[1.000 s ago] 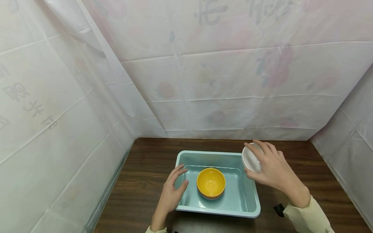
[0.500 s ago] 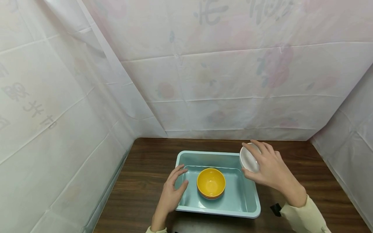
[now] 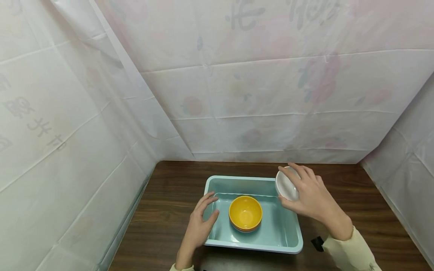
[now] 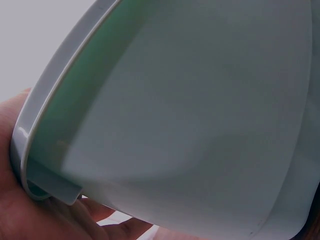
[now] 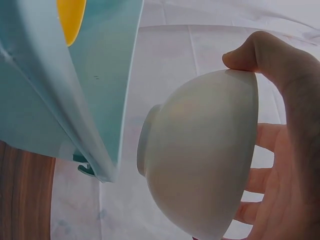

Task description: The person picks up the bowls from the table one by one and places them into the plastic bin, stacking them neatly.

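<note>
My right hand [image 3: 312, 194] grips a white bowl [image 3: 285, 185] by its rim, thumb on one side and fingers on the other. The bowl is tipped over the right back corner of a light blue plastic tub [image 3: 254, 248]. In the right wrist view the bowl's [image 5: 195, 150] pale outside and foot ring face the tub. A yellow bowl [image 3: 245, 212] stands upright inside the tub, with the edge of another bowl seeming to show beneath it. My left hand [image 3: 199, 224] is at the tub's left side, fingers and thumb spread apart, holding nothing.
A dark wood-grain table [image 3: 169, 199] carries the tub. White printed sheets [image 3: 271, 94] hang behind it and on both sides. A small black piece [image 3: 317, 244] shows beside the right sleeve.
My right hand has drifted a little to the left with the white bowl, bringing it further over the tub's edge. The left hand and the yellow bowl have stayed put.
</note>
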{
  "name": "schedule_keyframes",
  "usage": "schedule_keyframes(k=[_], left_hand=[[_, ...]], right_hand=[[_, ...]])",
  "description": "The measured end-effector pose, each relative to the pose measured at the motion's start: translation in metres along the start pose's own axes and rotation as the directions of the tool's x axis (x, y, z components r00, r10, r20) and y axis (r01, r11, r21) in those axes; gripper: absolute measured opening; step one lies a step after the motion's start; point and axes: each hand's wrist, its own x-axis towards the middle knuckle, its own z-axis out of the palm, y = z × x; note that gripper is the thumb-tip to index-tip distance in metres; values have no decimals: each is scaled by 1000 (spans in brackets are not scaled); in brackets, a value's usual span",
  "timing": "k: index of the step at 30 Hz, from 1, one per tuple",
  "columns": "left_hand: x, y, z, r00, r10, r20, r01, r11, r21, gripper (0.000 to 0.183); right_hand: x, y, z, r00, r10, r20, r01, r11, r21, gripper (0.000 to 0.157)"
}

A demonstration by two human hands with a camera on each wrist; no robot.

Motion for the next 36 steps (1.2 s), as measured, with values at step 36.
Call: schedule_keyframes(k=[36], left_hand=[[0,0,1,1000,20,-5,-20,1000,16,33]], right_hand=[[8,-10,7,999,-21,36,21,1000,10,83]])
